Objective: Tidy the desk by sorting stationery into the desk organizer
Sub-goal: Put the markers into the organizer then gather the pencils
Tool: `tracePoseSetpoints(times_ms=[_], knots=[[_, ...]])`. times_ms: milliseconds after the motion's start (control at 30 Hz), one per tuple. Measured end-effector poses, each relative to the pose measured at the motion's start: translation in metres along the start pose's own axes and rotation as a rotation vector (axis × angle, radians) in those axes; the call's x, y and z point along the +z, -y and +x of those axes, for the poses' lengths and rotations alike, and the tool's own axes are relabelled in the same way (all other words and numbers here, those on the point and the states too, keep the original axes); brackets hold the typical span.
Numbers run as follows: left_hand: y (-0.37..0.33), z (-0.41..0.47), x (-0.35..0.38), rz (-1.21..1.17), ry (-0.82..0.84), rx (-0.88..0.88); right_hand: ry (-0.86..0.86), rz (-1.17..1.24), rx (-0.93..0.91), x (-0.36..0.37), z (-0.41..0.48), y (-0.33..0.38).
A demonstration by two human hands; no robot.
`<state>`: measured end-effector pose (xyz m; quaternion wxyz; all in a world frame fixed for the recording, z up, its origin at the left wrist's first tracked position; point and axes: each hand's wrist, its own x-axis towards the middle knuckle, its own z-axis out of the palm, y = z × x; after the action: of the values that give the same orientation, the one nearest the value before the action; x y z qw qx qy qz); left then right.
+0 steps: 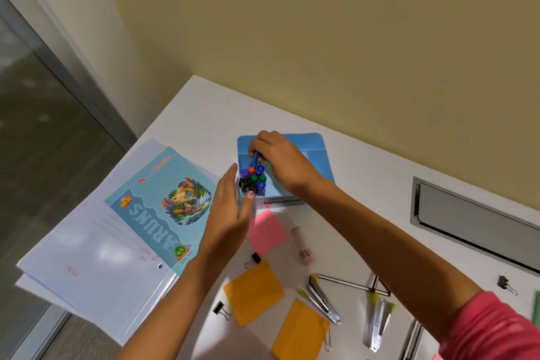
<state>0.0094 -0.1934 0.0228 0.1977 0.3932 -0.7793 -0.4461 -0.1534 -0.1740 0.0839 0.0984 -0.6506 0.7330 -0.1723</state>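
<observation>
Stationery lies scattered over the white counter [204,114], and the order here runs from big to small. At nine o'clock from the blue desk organizer [315,152] sits a stack of papers with a blue booklet [163,207] on top. The organizer itself stands near the counter's far edge, its front-left compartment crowded with upright markers [253,180]. At six o'clock from it lie a pink sticky pad [267,232], two orange pads [253,292], metal staplers [323,299] and small binder clips [220,310].

Risk, as I judge it: the compartment is nearly full, so a blue pen [256,157] pushed down could jam against the caps or tip the light organizer. The left hand's bracing seems meant to prevent that.

The right hand [280,161] is above the marker compartment, its grip pinched closed on the blue pen, fingertips [253,152] at the upper end. The left hand [230,207] is open, fingers straight, thumb touching the organizer's front-left corner, holding nothing.
</observation>
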Motion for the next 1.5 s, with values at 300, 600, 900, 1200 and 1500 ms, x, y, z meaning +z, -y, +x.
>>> tracePoseSetpoints(times_ms=[300, 600, 900, 1200, 1500], knots=[[0.0, -0.006, -0.003, -0.041, -0.016, -0.074, 0.116, 0.017, 0.072, 0.019, 0.001, -0.012], [0.001, -0.027, -0.014, -0.027, -0.007, -0.092, -0.235, 0.395, 0.307, 0.007, -0.039, 0.0], [0.003, -0.059, -0.009, 0.03, -0.07, -0.087, -0.631, 0.41, 0.692, 0.034, -0.171, 0.001], [0.001, -0.091, 0.013, -0.01, 0.121, -0.029, -0.688, 0.233, 1.205, 0.07, -0.269, -0.025], [-0.012, -0.12, 0.022, 0.014, 0.225, -0.009, -0.446, 0.28, 1.445, 0.068, -0.277, -0.053]])
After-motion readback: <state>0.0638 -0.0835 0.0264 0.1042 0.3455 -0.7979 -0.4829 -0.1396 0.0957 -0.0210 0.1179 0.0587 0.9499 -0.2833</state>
